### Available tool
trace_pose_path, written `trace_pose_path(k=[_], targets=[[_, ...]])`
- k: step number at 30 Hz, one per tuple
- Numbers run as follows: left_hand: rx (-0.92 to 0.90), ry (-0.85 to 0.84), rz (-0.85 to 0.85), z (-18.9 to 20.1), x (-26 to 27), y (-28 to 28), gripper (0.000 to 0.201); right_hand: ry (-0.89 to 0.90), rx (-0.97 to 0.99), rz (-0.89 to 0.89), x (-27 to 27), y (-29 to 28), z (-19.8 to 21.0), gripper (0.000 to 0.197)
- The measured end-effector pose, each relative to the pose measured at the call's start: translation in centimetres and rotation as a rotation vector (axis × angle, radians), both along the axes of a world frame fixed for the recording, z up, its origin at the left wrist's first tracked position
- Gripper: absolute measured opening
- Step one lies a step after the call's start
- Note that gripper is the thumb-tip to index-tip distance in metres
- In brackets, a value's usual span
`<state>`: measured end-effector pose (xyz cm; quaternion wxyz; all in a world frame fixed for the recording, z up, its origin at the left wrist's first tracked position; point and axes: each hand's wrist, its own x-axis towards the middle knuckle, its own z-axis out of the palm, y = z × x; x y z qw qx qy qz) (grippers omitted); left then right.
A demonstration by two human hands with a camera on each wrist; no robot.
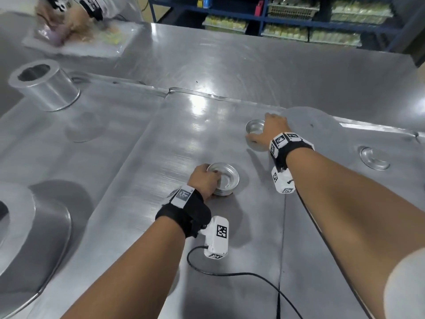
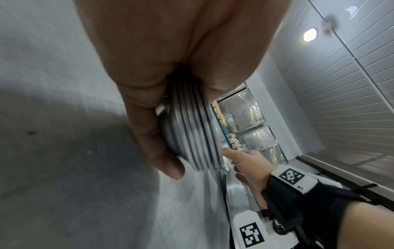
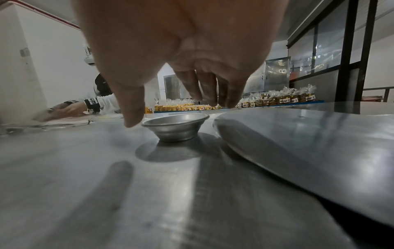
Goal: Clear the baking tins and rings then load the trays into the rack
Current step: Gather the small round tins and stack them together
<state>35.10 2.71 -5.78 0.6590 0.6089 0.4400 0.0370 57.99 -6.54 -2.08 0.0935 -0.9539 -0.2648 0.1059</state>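
Note:
My left hand grips a stack of several nested small round tins resting on a flat metal tray. In the left wrist view my thumb curls around the stack. My right hand hovers with spread fingers over a single small tin farther back on the same tray. Seen from the right wrist, the thumb sits beside the rim of that tin and the other fingers hang behind it, without a firm hold. Another small tin lies at the right.
A tall metal ring stands on the left tray. A large round pan fills the near left. A domed metal sheet lies just right of my right hand. Another person's hands work at the far left. Blue shelves hold packaged goods.

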Motion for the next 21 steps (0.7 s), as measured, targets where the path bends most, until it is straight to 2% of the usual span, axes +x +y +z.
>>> trace_pose_path(k=[4, 8, 13, 18, 21], targets=[[-0.023, -0.005, 0.009, 2.4, -0.8, -1.4, 0.026, -0.014, -0.032, 0.013, 0.1, 0.2, -0.4, 0.068], [-0.035, -0.002, 0.025, 2.2, -1.5, -1.9, 0.026, -0.022, 0.003, 0.005, -1.1, -0.4, 0.4, 0.052], [-0.059, -0.007, 0.03, 2.5, -2.4, -2.0, 0.028, 0.012, 0.112, -0.017, -3.7, -1.6, 1.9, 0.058], [-0.136, -0.035, 0.03, 5.8, -4.2, -3.2, 0.019, 0.002, 0.212, 0.027, -8.0, -3.8, 4.6, 0.058], [-0.202, -0.067, 0.043, 6.9, -5.6, -3.8, 0.025, 0.002, 0.25, 0.045, -10.9, -5.1, 5.9, 0.057]])
